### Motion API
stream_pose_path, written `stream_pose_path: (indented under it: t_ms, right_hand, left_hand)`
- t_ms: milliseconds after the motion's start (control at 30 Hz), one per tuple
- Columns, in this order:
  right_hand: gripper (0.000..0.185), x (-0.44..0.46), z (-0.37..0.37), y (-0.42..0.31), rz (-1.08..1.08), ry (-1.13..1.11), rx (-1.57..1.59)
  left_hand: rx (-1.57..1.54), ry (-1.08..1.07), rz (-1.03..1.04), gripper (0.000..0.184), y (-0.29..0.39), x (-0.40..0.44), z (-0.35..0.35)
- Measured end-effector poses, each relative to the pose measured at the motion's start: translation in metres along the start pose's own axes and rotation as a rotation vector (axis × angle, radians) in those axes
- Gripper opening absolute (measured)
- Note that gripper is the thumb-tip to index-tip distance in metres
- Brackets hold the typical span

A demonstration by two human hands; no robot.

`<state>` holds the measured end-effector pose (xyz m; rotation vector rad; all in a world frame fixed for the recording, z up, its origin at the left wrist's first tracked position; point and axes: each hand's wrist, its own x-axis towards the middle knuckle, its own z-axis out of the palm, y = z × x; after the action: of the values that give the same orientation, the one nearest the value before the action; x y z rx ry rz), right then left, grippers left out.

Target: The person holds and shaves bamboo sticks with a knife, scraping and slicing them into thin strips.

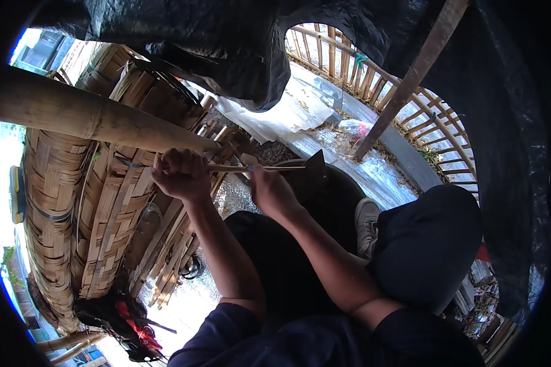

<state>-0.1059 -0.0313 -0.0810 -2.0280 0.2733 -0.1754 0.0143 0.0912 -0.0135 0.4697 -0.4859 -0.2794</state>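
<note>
My left hand (pixel 182 175) is closed in a fist around one end of a thin bamboo stick (pixel 225 168). To its right, my right hand (pixel 272 191) is closed on the same stick further along. A small pale piece (pixel 249 160) shows at the right fingers, too small to name. Beyond that hand the stick runs toward a dark triangular flat piece (pixel 316 161); I cannot tell whether they are joined. A dark round object (pixel 343 183) lies below and behind the stick, partly hidden by my hand and knee.
A thick bamboo pole (pixel 98 116) crosses at the left, above rolled woven bamboo mats (pixel 52 226). Split bamboo strips (pixel 174 263) lie beside them. A slanted wooden post (pixel 410 79), black sheeting (pixel 190 37) and a bamboo fence (pixel 373 76) stand ahead. My shoe (pixel 367 227) is at the right.
</note>
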Motion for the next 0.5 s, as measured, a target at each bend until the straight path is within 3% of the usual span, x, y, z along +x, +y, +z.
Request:
stream_pose_path:
  t_ms: [100, 167, 233, 367, 500]
  right_hand:
    - [0.020, -0.004, -0.006, -0.028, 0.010, 0.029, -0.030]
    - [0.020, 0.003, 0.009, 0.000, 0.068, -0.009, -0.037]
    - [0.022, 0.008, 0.013, 0.011, -0.046, 0.127, 0.028]
    - [0.021, 0.005, 0.012, 0.001, 0.093, -0.024, -0.086]
    - [0.018, -0.002, -0.009, -0.048, -0.034, -0.016, -0.004]
  left_hand:
    - [0.035, 0.044, 0.008, 0.044, -0.001, 0.001, 0.002]
    - [0.063, 0.077, 0.024, 0.044, 0.001, 0.000, -0.001]
    - [0.096, 0.102, 0.043, 0.044, 0.006, 0.001, -0.008]
    - [0.108, 0.082, 0.062, 0.044, 0.009, -0.003, -0.013]
    - [0.094, 0.045, 0.006, 0.044, -0.001, 0.001, 0.004]
